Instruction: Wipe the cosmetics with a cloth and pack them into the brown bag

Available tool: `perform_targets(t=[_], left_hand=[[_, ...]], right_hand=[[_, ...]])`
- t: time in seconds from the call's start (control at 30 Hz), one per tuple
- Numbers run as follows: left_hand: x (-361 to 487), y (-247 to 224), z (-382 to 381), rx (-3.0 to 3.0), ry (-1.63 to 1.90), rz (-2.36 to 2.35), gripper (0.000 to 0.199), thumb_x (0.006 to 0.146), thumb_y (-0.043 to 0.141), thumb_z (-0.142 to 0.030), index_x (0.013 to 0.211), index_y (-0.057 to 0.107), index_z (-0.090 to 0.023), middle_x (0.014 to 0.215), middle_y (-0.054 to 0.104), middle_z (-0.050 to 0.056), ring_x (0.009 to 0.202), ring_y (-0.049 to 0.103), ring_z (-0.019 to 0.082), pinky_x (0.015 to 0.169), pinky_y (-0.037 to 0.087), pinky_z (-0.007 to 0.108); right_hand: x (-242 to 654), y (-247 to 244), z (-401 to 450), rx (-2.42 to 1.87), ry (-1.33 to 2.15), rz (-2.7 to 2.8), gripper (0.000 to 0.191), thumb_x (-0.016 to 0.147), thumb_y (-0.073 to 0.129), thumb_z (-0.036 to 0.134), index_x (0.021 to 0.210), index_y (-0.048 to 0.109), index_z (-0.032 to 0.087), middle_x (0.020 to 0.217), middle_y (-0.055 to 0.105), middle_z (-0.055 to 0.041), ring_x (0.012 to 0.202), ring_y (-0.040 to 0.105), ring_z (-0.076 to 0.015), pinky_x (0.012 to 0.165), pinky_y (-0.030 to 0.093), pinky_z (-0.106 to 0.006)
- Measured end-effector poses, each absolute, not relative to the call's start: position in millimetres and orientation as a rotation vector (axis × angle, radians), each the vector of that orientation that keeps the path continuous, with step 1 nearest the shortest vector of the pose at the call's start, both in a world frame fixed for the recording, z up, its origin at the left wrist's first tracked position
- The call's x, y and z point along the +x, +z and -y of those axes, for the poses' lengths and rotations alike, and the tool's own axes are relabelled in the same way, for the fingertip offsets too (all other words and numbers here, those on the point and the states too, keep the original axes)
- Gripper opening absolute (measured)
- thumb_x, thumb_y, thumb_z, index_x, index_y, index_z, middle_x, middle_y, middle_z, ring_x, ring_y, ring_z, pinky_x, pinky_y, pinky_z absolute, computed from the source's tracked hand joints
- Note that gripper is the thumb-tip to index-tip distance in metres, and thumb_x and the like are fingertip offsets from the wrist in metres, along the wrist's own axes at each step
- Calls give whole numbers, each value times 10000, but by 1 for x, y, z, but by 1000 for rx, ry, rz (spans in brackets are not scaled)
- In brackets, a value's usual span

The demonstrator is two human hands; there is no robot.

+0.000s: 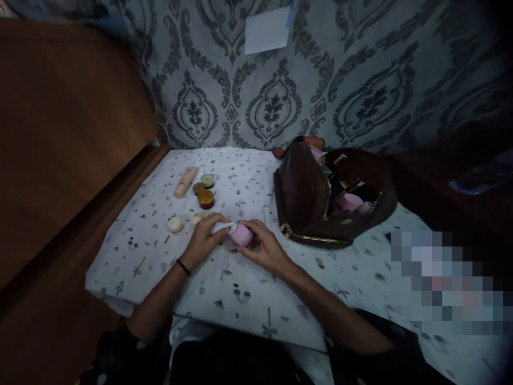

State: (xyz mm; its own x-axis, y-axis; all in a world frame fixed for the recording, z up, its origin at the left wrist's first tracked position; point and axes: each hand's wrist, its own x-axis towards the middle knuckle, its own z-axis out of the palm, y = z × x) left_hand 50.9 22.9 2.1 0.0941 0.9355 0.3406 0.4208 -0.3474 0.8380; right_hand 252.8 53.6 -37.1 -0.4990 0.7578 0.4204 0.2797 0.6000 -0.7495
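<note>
My left hand (203,241), with a dark band at the wrist, pinches a white cloth or tissue (223,227) against a pink container (241,234). My right hand (267,247) wraps round the right side of that container, just above the patterned sheet. Beyond my left hand lie a yellowish-white jar (196,220), partly hidden by the fingers, and a cream-white round jar (175,224). Farther back are an amber jar (206,199), a small olive lid (198,188), a green jar (207,181) and a beige tube (186,182).
An open brown bag (302,192) with a pink item (350,202) and other things inside stands on the right. A patterned wall (274,107) rises behind, with a white card (267,31). Wooden furniture (72,107) borders the left side. A blurred-out patch (444,283) covers the lower right.
</note>
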Motion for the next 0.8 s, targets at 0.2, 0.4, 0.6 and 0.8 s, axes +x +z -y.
perform_targets(t=[0.2,0.4,0.6,0.8], left_hand=[[46,-10,-27,1859,1160,-1328,75,838,619,-261,872,631,-196,875,658,30,860,612,205,800,465,319],[50,-13,-25,1820,1122,-1357,96,832,610,-276,872,610,-189,859,648,23,840,598,198,792,447,312],[55,-2,-21,1657,1180,-1360,163,843,612,-338,885,587,-182,816,622,3,781,568,174,719,436,270],[63,-5,-17,1824,1234,-1284,123,880,616,-297,932,612,-186,913,656,31,884,607,191,807,460,294]], right_hand=[[255,-33,-51,-830,783,2081,592,777,659,184,1348,518,254,1177,619,-86,1098,592,-264,945,494,-428],[258,-34,-51,-845,899,1969,488,786,691,227,1264,595,243,1094,597,-75,1015,594,-237,909,496,-408],[254,-37,-55,-822,1345,1557,520,749,766,335,1224,572,253,1197,578,-69,1071,600,-228,914,507,-369],[245,-27,-50,-695,1727,1048,528,758,776,402,1220,546,290,1208,621,-45,1054,628,-208,900,536,-360]])
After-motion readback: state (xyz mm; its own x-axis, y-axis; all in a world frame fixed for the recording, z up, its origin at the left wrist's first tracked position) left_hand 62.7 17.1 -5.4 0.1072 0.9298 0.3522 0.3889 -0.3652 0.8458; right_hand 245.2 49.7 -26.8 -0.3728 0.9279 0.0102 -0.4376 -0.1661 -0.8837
